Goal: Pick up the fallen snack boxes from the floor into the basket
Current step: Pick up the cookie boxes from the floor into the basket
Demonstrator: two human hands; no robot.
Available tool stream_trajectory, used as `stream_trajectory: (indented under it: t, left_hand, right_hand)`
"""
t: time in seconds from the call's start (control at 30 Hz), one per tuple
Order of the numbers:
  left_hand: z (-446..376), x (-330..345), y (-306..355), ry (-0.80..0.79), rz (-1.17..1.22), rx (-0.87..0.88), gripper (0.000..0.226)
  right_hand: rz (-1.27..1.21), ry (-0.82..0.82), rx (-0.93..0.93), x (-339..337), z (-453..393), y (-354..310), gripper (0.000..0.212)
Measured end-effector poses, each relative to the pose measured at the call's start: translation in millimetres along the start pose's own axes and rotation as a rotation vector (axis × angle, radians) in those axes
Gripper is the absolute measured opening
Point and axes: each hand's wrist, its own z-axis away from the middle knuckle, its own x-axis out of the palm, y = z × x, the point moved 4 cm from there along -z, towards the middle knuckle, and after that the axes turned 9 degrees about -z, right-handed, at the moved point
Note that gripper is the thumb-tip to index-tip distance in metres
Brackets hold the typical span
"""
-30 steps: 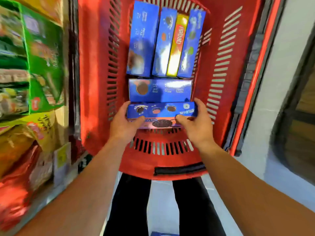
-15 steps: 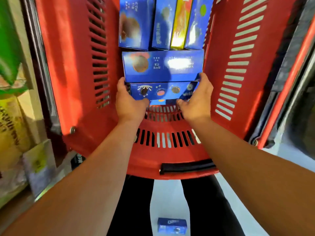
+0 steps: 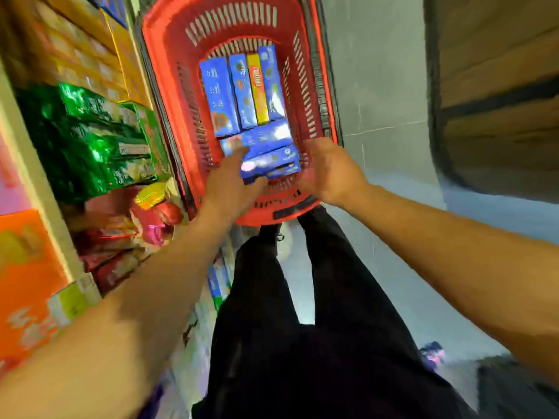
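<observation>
The red basket (image 3: 181, 95) stands on the floor ahead of me. Several blue snack boxes (image 3: 220, 98) and one yellow box (image 3: 257, 89) lie lengthwise at its far end. Two more blue boxes lie crosswise nearer me; the nearest blue box (image 3: 276, 164) is blurred. My left hand (image 3: 230, 182) is at this box's left end, fingers above it and thumb along its near edge. My right hand (image 3: 329, 170) hovers just right of the box, fingers relaxed and off it.
Shop shelves on the left carry green packets (image 3: 99, 137), red packets (image 3: 121, 237) and an orange carton (image 3: 24, 267). A small blue and pink thing (image 3: 432, 353) lies on the grey floor at the right. A wooden panel (image 3: 499, 86) stands beyond. My black trousers (image 3: 302, 313) fill the lower middle.
The view has pulled back and up from the basket. The blue box now lies in the basket, and my right hand has let go of it and drawn back to the right.
</observation>
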Motion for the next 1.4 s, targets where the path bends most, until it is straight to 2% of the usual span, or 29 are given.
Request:
stream_trajectory:
  t: [0.13, 0.27, 0.33, 0.67, 0.8, 1.13, 1.4]
  left_hand:
    - [43, -36, 50, -0.058, -0.192, 0.238, 0.070]
    - [92, -57, 107, -0.091, -0.286, 0.453, 0.069]
    - [112, -58, 132, -0.098, -0.360, 0.569, 0.069]
    - [221, -7, 250, -0.227, -0.602, 1.042, 0.072]
    - [279, 43, 303, -0.241, -0.661, 1.233, 0.074]
    - [451, 195, 373, -0.314, -0.676, 1.398, 0.075]
    - [541, 286, 441, -0.364, -0.714, 1.485, 0.075]
  right_hand:
    - [0.013, 0.123, 0.023, -39, 77, -23, 0.063]
    - [-0.121, 0.343, 0.154, -69, 171, -29, 0.077]
    - [-0.133, 0.372, 0.215, -72, 210, -27, 0.082]
    - [-0.320, 0.679, 0.580, -46, 405, 41, 0.091]
    - [-0.373, 0.840, 0.707, -34, 485, 77, 0.089]
    - [-0.457, 1.013, 0.873, 7, 666, 180, 0.090]
    - [-0.512, 1.088, 0.954, 6, 772, 274, 0.090]
